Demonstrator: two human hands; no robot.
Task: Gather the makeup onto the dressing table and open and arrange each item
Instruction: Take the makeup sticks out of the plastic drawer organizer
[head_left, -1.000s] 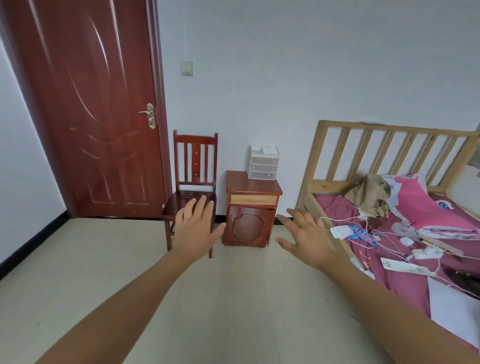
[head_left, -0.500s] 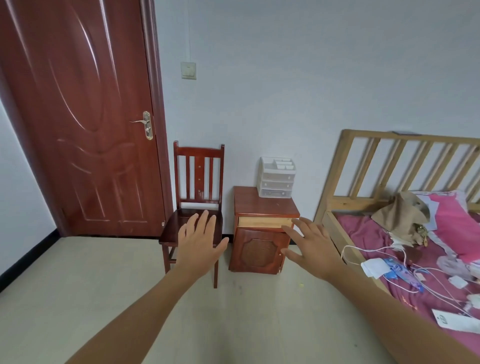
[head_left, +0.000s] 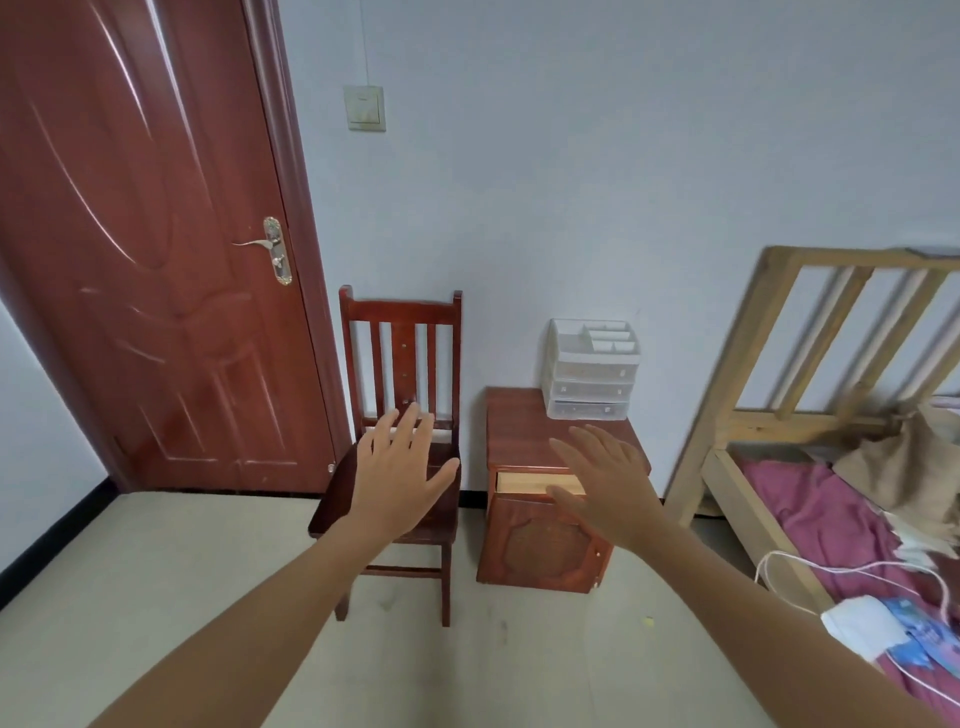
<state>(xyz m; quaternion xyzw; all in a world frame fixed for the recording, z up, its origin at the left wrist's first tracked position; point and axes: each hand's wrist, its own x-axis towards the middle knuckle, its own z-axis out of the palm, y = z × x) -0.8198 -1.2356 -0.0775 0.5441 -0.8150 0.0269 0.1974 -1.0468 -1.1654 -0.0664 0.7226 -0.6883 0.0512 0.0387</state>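
A small reddish-brown wooden cabinet (head_left: 517, 431) stands against the white wall, with a pale drawer front below its top. On its back right corner sits a clear plastic organizer (head_left: 589, 371) with three small drawers and open top compartments. My left hand (head_left: 400, 470) is stretched out in front of the chair, fingers apart, holding nothing. My right hand (head_left: 605, 480) is stretched out in front of the cabinet's drawer, fingers spread, holding nothing. No makeup item is visible.
A dark red wooden chair (head_left: 402, 358) stands left of the cabinet. A closed red-brown door (head_left: 156, 260) fills the left. A pale wooden bed frame (head_left: 769, 374) with a maroon sheet, white cables and a white adapter (head_left: 862, 626) is on the right. Beige floor lies between.
The view has moved closer to the chair and cabinet and turned left, so less of the bed shows. Both hands stay outstretched and spread, holding nothing.
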